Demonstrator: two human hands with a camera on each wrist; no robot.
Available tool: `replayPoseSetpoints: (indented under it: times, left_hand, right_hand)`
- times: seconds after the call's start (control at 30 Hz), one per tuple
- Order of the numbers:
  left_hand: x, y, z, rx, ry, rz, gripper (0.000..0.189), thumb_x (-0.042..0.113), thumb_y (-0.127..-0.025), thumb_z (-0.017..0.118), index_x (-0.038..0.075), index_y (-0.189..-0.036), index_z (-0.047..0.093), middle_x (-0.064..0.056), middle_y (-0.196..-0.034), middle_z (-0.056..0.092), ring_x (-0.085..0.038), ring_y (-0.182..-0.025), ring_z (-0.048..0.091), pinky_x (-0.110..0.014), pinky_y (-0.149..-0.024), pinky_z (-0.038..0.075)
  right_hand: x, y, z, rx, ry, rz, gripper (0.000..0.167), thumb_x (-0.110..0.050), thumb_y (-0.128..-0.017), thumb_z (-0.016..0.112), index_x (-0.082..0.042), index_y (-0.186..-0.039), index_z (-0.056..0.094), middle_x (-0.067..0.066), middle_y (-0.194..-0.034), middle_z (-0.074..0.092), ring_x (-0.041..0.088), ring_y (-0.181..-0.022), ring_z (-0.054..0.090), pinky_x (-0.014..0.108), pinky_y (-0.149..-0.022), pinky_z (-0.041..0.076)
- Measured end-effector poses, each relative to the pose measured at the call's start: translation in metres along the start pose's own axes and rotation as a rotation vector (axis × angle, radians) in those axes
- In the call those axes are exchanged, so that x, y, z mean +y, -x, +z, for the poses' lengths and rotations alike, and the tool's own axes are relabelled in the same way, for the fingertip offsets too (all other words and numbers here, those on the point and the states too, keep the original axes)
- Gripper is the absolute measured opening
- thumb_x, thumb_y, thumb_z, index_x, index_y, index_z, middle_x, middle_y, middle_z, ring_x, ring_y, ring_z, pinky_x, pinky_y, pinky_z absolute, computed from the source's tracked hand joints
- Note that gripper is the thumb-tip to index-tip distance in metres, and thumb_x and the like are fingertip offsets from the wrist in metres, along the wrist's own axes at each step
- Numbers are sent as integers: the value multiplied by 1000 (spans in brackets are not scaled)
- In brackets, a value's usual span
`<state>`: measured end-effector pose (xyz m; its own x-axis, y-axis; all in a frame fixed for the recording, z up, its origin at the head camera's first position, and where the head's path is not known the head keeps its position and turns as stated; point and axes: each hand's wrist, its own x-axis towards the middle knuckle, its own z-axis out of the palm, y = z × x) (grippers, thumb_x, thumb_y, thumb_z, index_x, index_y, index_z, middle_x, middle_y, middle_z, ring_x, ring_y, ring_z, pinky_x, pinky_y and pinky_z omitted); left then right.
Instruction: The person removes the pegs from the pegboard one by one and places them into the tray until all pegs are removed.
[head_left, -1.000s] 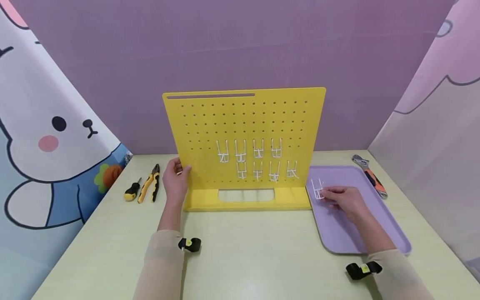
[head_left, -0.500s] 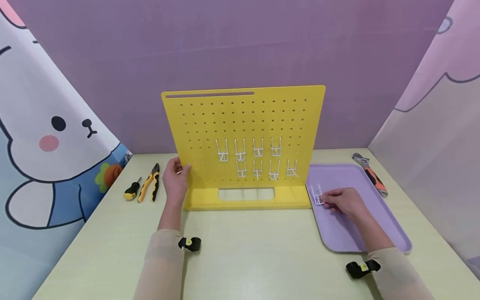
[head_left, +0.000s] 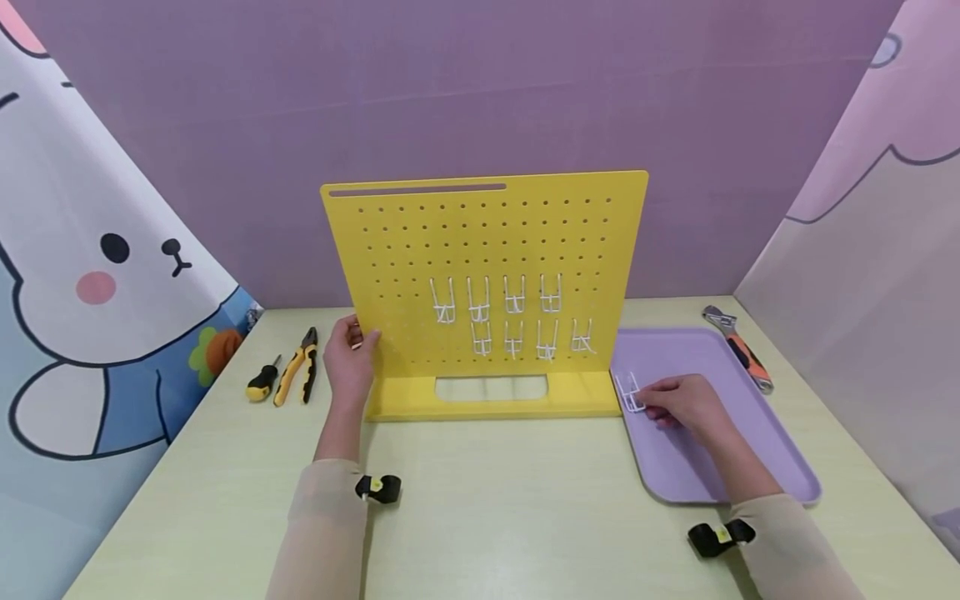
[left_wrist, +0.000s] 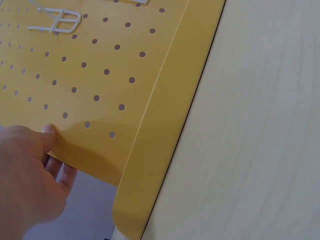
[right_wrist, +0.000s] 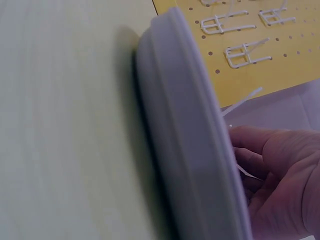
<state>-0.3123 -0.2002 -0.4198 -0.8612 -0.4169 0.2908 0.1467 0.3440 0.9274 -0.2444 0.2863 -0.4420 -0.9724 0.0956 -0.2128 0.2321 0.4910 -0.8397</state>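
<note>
A yellow pegboard (head_left: 480,242) stands upright on its base, with several white wire hooks (head_left: 551,293) fixed in two rows across its lower half. My left hand (head_left: 350,358) grips the board's left edge, thumb on the front face and fingers behind it, as the left wrist view also shows. Over the left part of the purple tray (head_left: 738,450), my right hand (head_left: 688,404) pinches a loose white wire hook (head_left: 630,394) between thumb and fingers. In the right wrist view the tray's rim (right_wrist: 187,125) hides most of that hook and the fingertips.
Left of the board lie a screwdriver (head_left: 262,382) and yellow-black pliers (head_left: 296,368). An adjustable wrench (head_left: 738,346) with an orange handle lies beyond the tray's right edge. A purple backdrop (head_left: 487,92) rises behind the table.
My right hand has lowered the wire hook slightly toward the tray and tipped it over to a flatter angle. The left hand stays on the board's edge.
</note>
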Motion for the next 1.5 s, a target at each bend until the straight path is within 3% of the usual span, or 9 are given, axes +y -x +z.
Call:
replayPoseSetpoints:
  times: [0.2, 0.73, 0.87, 1.1, 1.27, 1.5]
  left_hand:
    - [-3, -1, 0, 9, 4, 24, 33, 6, -97, 68, 0, -128, 59, -16, -109, 62, -25, -103, 58, -38, -92, 51]
    - [-3, -1, 0, 9, 16, 13, 32, 6, -97, 68, 1, -128, 59, -15, -109, 62, -23, -103, 57, -37, -92, 51]
    - [-4, -1, 0, 7, 25, 18, 32, 6, -97, 68, 1, -128, 59, -16, -109, 62, -23, -102, 57, -37, -91, 51]
    - [-5, -1, 0, 4, 12, 2, 32, 8, -98, 68, 2, -128, 59, -14, -109, 62, -23, -103, 57, -36, -91, 52]
    - [-5, -1, 0, -1, 11, -3, 32, 8, -98, 67, 2, -129, 59, -15, -110, 62, -23, -103, 57, -36, -92, 51]
    - [-2, 0, 1, 4, 15, -5, 31, 7, -98, 67, 2, -128, 60, -15, -110, 62, -23, -102, 56, -36, -91, 51]
  right_hand:
    - [1, -1, 0, -4, 66, 4, 35, -18, -91, 75, 13, -108, 70, 4, -68, 68, 12, -59, 63, 27, -55, 55]
    - [2, -3, -3, 2, 70, 5, 35, -17, -92, 74, 12, -111, 69, 5, -72, 68, 13, -63, 64, 28, -58, 56]
    - [-2, -1, -10, 59, 106, -58, 34, -18, -93, 72, 10, -111, 70, 7, -76, 71, 13, -66, 65, 29, -60, 56]
    - [-22, 3, -18, 191, 39, -130, 40, -26, -98, 68, 6, -121, 68, 21, -111, 70, 16, -85, 68, 32, -73, 60]
    - [-40, 7, -15, 266, -2, -217, 40, -29, -99, 68, 4, -120, 69, 22, -112, 69, 11, -86, 67, 33, -77, 59]
    - [-65, 10, -2, 280, -15, -232, 43, -38, -98, 67, -2, -121, 71, 17, -112, 70, 15, -87, 69, 19, -71, 55]
